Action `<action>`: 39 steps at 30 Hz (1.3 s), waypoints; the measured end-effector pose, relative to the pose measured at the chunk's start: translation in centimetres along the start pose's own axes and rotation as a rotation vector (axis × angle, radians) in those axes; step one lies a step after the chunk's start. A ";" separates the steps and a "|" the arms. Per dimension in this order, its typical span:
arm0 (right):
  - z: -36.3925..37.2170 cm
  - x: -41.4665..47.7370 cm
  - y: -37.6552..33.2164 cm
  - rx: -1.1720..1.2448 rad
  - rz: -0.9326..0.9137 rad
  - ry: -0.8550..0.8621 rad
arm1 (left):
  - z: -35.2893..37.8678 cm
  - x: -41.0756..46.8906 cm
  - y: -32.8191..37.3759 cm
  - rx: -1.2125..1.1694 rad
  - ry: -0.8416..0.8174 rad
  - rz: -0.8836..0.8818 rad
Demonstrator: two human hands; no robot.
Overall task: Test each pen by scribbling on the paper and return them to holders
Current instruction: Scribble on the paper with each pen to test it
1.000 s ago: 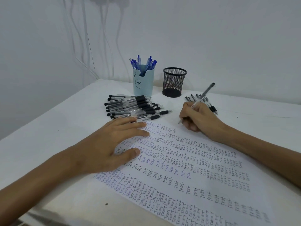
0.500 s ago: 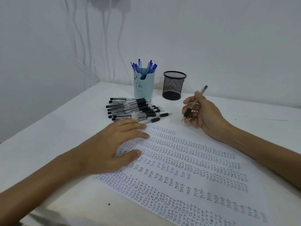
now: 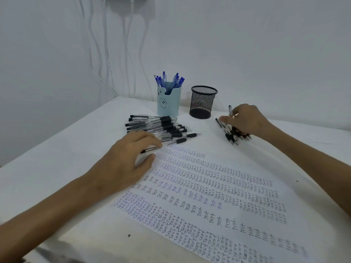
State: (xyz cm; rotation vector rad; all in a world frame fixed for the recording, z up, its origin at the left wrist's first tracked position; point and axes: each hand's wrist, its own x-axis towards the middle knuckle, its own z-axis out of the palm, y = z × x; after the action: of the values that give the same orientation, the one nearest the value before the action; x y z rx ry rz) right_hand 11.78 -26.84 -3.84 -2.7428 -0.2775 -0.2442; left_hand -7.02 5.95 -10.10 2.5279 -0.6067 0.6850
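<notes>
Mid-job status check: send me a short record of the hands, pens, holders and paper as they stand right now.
left hand: fingers over the near edge of the black pen pile; grip unclear
right hand: holds a pen, at the small bunch
blue cup: blue pens inside
mesh cup: no pens visible
paper: rows of test writing

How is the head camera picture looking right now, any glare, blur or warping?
Head view: soft, even, bluish light; only faint shadows under the left hand and right hand; no glare on the paper, a dull sheen on the table at its near edge; wide-angle bending toward the borders; writing sharp centrally, softer at the lower right.
</notes>
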 end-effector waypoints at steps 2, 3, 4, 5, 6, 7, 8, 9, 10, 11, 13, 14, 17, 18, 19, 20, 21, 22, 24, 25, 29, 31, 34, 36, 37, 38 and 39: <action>0.4 0.5 0.0 -0.105 0.001 -0.038 | 0.0 0.0 -0.2 -0.007 0.020 -0.049; 0.6 0.6 0.0 -0.143 0.011 -0.053 | 0.0 0.0 -0.2 -0.009 0.026 -0.069; 0.9 0.6 0.0 -0.170 0.023 -0.050 | 0.1 0.0 -0.2 -0.007 0.032 -0.083; 1.0 0.4 -0.2 -0.196 0.030 -0.025 | 0.1 0.1 -0.2 -0.004 0.043 -0.092; 1.0 -0.1 -0.5 -0.234 0.020 0.022 | 0.1 0.1 -0.2 -0.006 0.056 -0.104; 1.1 -0.7 -1.0 -0.280 -0.006 0.078 | 0.1 0.1 -0.2 -0.016 0.071 -0.118; 1.2 -1.2 -1.5 -0.321 -0.049 0.135 | 0.1 0.1 -0.2 -0.027 0.083 -0.134; 1.3 -1.9 -2.1 -0.331 -0.108 0.182 | 0.0 0.1 -0.2 -0.037 0.092 -0.147; 1.3 -2.6 -2.8 -0.300 -0.185 0.210 | -0.1 0.1 -0.1 -0.045 0.100 -0.157; 1.3 -3.4 -3.6 -0.238 -0.281 0.213 | -0.2 0.1 0.0 -0.049 0.107 -0.160; 1.5 -4.8 -5.1 -0.134 -0.491 0.168 | -0.4 0.1 0.6 -0.049 0.129 -0.145; 1.7 -5.5 -5.8 -0.124 -0.581 0.139 | -0.5 0.1 0.8 -0.046 0.149 -0.132; 3.0 -7.0 -7.6 -0.135 -0.801 0.123 | -0.8 0.3 1.2 -0.066 0.217 -0.097; 3.5 -7.3 -8.0 -0.145 -0.848 0.125 | -0.9 0.3 1.3 -0.082 0.234 -0.091; 3.9 -7.4 -8.3 -0.162 -0.883 0.124 | -0.9 0.3 1.4 -0.098 0.248 -0.085; 4.2 -7.5 -8.5 -0.174 -0.912 0.120 | -1.0 0.3 1.6 -0.112 0.261 -0.080; 4.3 -7.7 -8.8 -0.174 -0.939 0.114 | -1.1 0.3 1.7 -0.119 0.274 -0.073; 4.5 -7.6 -8.9 -0.167 -0.966 0.109 | -1.2 0.3 1.9 -0.119 0.288 -0.063; 4.7 -7.7 -9.1 -0.150 -1.002 0.110 | -1.2 0.4 2.0 -0.114 0.314 -0.043; 4.7 -7.8 -9.2 -0.140 -0.993 0.112 | -1.2 0.4 1.9 -0.122 0.320 -0.040; 4.2 -7.9 -9.1 -0.086 -0.925 0.161 | -1.0 0.3 2.0 -0.169 0.287 -0.050; 4.0 -7.9 -8.6 -0.087 -0.897 0.205 | -0.8 0.3 2.1 -0.163 0.257 -0.020; 3.6 -7.9 -8.1 -0.060 -0.722 0.203 | -0.8 0.2 1.8 -0.137 0.189 0.000; 3.3 -7.9 -8.1 0.047 -0.638 0.206 | -0.8 0.1 1.6 -0.107 0.107 0.028; 3.1 -8.0 -8.1 0.108 -0.612 0.203 | -0.8 0.0 1.6 -0.097 0.067 0.050; 2.9 -8.0 -8.1 0.178 -0.598 0.192 | -0.8 0.0 1.6 -0.090 0.031 0.071; 2.8 -8.0 -8.0 0.257 -0.597 0.172 | -0.8 0.0 1.6 -0.083 -0.001 0.087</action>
State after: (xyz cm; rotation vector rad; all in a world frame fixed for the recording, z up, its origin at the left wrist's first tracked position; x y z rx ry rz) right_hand 2.61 -19.81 -5.30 -2.3039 -1.0009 -0.5524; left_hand -8.11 5.09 -9.01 2.4374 -0.7338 0.6742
